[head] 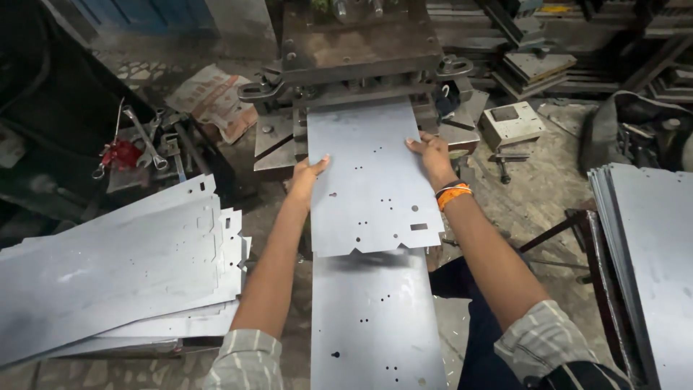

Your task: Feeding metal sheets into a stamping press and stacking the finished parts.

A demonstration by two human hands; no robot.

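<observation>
Here my left hand (309,173) grips the left edge of a thin grey steel sheet (372,180), punched with small round holes and one slot, while my right hand (431,153) clamps its right edge, fingers curled over the metal. The sheet's far end lies under the dark, oily press die (357,43). Its notched near edge overlaps a second flat sheet (375,325). A fanned stack of cut blanks (115,274) sits left.
</observation>
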